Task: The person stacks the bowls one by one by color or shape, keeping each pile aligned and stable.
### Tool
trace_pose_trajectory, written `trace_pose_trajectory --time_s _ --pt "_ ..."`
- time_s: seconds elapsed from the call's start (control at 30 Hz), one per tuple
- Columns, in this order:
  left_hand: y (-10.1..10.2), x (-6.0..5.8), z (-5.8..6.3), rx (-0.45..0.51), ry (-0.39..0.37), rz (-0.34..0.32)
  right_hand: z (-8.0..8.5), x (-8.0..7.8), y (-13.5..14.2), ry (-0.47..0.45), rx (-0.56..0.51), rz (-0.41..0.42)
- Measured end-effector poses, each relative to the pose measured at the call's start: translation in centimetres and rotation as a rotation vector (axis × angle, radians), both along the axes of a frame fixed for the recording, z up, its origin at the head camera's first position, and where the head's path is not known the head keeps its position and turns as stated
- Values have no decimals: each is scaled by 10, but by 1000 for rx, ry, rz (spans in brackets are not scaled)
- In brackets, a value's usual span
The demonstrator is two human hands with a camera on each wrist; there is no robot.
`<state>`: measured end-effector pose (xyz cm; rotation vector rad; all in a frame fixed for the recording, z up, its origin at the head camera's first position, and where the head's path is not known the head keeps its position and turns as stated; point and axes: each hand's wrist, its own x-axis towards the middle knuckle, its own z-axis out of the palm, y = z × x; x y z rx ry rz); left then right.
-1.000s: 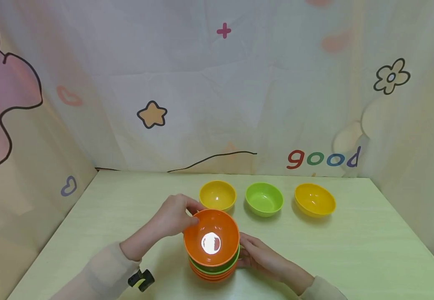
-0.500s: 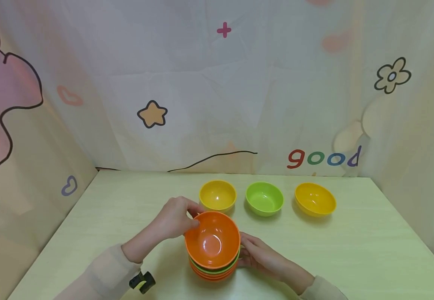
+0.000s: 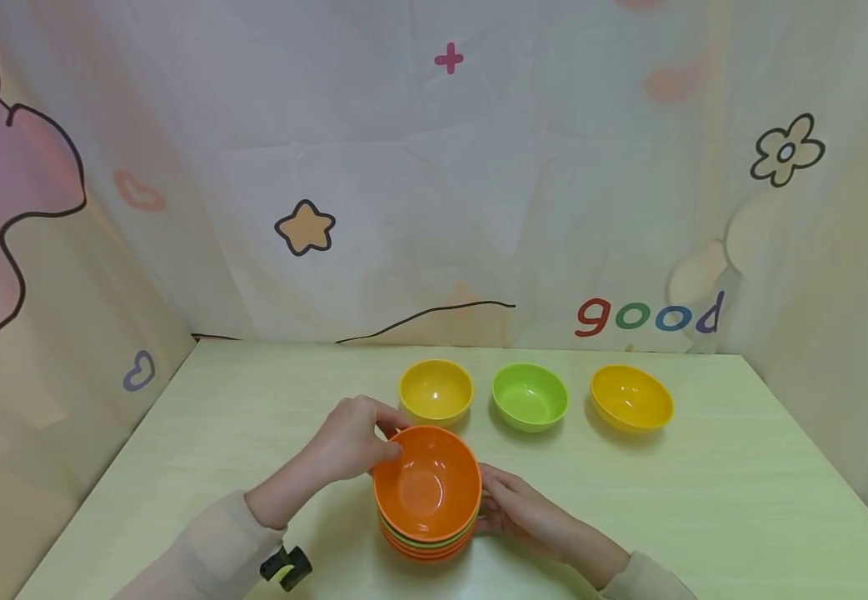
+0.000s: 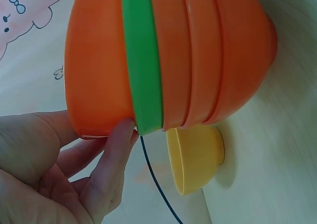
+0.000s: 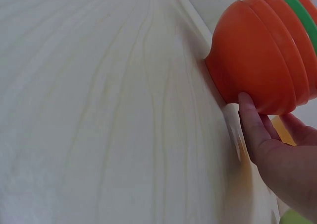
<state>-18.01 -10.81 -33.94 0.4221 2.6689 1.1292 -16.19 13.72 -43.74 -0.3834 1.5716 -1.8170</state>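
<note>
Head: top orange bowl (image 3: 430, 483) sits lower than a second ago, nesting deeper into the near-centre stack (image 3: 426, 557); left hand (image 3: 351, 437) pinches its far-left rim.

Left wrist: that grip narrow, green bowl (image 4: 142, 60) directly beneath.

Right wrist: right hand (image 5: 285, 164), fingers loosely extended, touches lowest orange bowl (image 5: 250, 60).

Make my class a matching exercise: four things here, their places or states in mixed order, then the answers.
1. Left hand
2. Lone green bowl
3. Right hand
4. Stacked green bowl

A. Touches the lowest orange bowl
B. Has orange directly above and below
C. Pinches the top orange bowl
D. Has a yellow bowl on either side

Pairs: 1-C, 2-D, 3-A, 4-B
</note>
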Motion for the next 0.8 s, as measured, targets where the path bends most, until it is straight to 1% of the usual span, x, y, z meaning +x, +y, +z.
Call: trace_pose_trajectory --time_s 0.47,0.67,0.8 --pt "0 1 -1 -3 16 11 -4 -2 1 40 -17 13" --pt "0 1 -2 -14 25 15 -4 -1 1 34 -15 0" --pt "-1 1 -2 -22 38 16 -4 -1 1 36 -16 6"
